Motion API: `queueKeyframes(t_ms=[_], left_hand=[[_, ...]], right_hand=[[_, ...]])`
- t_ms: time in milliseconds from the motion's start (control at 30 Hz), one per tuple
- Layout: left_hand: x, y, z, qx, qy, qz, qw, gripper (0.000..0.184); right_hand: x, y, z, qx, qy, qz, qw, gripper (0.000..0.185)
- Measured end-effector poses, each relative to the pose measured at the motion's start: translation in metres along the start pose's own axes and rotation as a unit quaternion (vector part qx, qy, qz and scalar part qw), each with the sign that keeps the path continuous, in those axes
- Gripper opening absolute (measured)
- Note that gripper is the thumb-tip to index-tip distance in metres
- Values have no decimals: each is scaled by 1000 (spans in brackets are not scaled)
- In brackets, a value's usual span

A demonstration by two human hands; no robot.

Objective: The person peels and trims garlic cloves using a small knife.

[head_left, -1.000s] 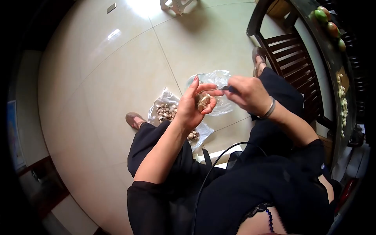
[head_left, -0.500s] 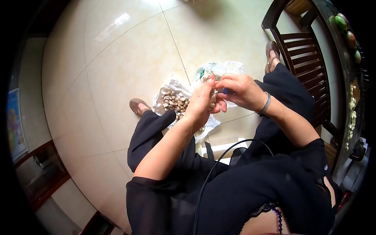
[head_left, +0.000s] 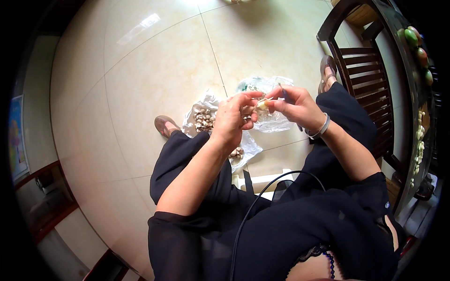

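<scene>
A pale, whitish-yellow mushroom (head_left: pixel 263 104) sits between my two hands, over the floor in front of me. My left hand (head_left: pixel 234 114) is curled around its left side, with the fingers bent and partly hiding it. From the right, the thumb and finger of my right hand (head_left: pixel 296 105) pinch at the mushroom. A small knife with a dark blue handle (head_left: pixel 287 97) is tucked in that same hand; its blade cannot be made out clearly. Below and left of my hands, a white plastic bag (head_left: pixel 209 100) lies spread open under a heap of small brown-and-white mushrooms (head_left: pixel 204 120).
A clear plastic bag (head_left: pixel 276 122) lies on the tiled floor beyond my hands. A dark slatted chair (head_left: pixel 367 77) stands to the right. On the dark table edge are mangoes (head_left: pixel 421 57) and a row of pale pieces (head_left: pixel 418 145). A black cable (head_left: pixel 253 206) crosses my lap.
My hands have drawn slightly apart, and the pale mushroom now shows between them. My right hand has turned, its blue handle now higher. The view has shifted slightly.
</scene>
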State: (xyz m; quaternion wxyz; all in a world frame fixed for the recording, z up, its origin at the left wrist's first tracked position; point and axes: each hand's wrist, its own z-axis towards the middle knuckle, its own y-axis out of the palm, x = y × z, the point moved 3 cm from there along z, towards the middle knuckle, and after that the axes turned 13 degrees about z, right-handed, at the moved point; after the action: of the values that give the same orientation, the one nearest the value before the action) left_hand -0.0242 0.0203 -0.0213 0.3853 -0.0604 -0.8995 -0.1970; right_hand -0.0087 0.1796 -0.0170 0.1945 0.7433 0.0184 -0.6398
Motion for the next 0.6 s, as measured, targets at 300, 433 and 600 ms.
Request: queueKeyframes(t_ms=[300, 433, 600], left_hand=[[2, 13, -14, 14, 89, 60, 994, 26], [-3, 11, -13, 56, 109, 76, 990, 20], [-2, 10, -13, 75, 147, 54, 985, 17]], right_hand=[[0, -2, -3, 69, 131, 179, 973, 19], [2, 3, -6, 73, 109, 172, 976, 19], [3, 11, -7, 83, 1, 93, 992, 19]])
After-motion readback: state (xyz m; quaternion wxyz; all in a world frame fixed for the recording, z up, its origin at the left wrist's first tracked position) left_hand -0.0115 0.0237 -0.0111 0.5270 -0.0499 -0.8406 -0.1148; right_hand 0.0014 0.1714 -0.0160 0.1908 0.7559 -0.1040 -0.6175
